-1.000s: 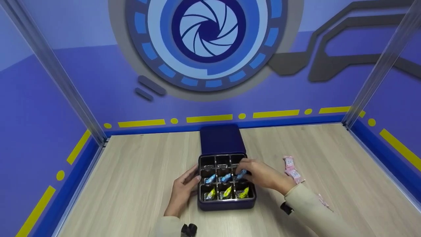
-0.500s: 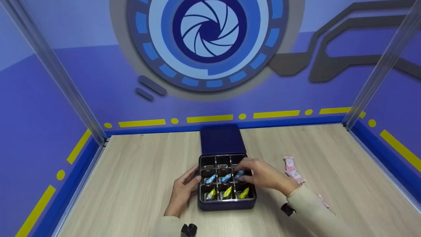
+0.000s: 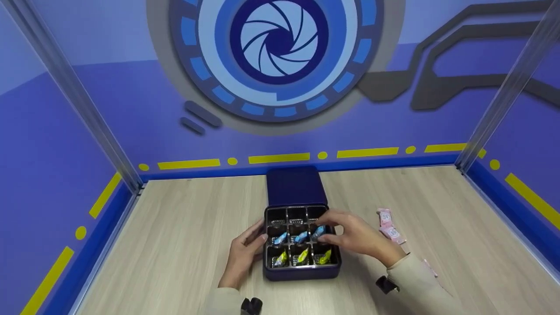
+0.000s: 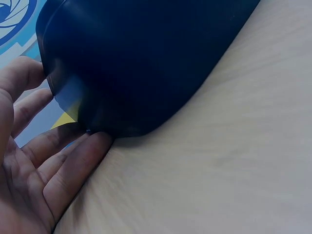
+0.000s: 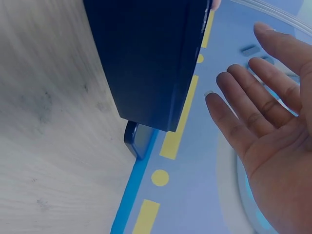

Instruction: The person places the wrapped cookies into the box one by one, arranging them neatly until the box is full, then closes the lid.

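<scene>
A dark blue box (image 3: 302,274) holds a black divided tray, with its lid (image 3: 295,186) flipped back behind it. Along the left wall, my left hand (image 3: 244,253) touches the box with outstretched fingers (image 4: 73,170). My right hand (image 3: 361,234) hovers over the right side of the tray, thumb and fingers spread apart. Beneath them a blue wrapped candy (image 3: 318,232) lies in the middle row's right compartment. Two more blue candies fill out that row, such as the centre one (image 3: 301,236). The front row has yellow wrapped candies (image 3: 302,256). In the right wrist view, the palm (image 5: 282,161) faces the box, holding nothing.
Pink wrapped candies (image 3: 392,233) lie on the wooden table (image 3: 197,218) right of the box, one partly behind the right forearm. The tray's back row shows bare compartments (image 3: 276,215). Blue panels (image 3: 218,144) enclose the table at the back and both sides.
My right hand has let go of the blue candy in the right middle compartment; its thumb and fingers have parted and drawn slightly right. The left hand has stayed put.
</scene>
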Demonstrator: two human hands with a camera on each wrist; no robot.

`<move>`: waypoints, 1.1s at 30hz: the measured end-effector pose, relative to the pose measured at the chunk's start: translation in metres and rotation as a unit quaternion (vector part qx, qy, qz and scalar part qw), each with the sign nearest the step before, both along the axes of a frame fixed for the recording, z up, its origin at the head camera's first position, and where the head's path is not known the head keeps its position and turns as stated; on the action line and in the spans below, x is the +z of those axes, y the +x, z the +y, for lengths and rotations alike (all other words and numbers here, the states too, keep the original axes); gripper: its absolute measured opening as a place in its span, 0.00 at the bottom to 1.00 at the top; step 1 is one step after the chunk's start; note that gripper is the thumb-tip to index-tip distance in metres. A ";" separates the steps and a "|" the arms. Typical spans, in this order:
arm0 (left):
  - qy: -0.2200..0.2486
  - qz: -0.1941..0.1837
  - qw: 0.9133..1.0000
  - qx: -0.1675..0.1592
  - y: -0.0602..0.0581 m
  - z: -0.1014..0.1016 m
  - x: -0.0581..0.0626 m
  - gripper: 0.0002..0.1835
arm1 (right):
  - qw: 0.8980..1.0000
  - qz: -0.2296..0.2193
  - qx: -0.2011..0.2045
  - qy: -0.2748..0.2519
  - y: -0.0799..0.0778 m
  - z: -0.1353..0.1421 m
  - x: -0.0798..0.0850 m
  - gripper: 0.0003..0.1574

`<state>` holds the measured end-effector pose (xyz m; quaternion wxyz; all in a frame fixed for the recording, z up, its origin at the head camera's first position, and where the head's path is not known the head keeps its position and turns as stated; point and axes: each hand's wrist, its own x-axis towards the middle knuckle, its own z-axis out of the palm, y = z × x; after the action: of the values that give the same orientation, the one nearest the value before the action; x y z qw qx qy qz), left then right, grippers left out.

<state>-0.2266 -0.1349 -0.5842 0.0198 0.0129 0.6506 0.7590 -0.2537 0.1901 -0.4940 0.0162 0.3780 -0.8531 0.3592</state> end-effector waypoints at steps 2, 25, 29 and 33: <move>0.001 0.005 1.000 -0.002 0.000 0.000 0.000 0.31 | 1.000 0.015 0.002 -0.008 0.002 0.001 0.000 0.19; 0.002 0.010 1.000 0.010 -0.001 0.001 -0.001 0.30 | 0.986 0.148 -0.074 -0.030 0.019 0.034 -0.001 0.23; -0.002 0.014 1.000 0.011 -0.002 0.001 -0.002 0.30 | 0.982 0.166 -0.084 -0.036 0.022 0.042 -0.001 0.23; -0.008 0.011 1.000 0.004 -0.001 0.001 -0.002 0.31 | 0.977 0.183 -0.100 -0.042 0.024 0.051 0.000 0.24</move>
<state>-0.2277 -0.1343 -0.5864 0.0091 0.0185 0.6568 0.7538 -0.2294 0.2414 -0.4943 0.2241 0.3488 -0.8536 0.3154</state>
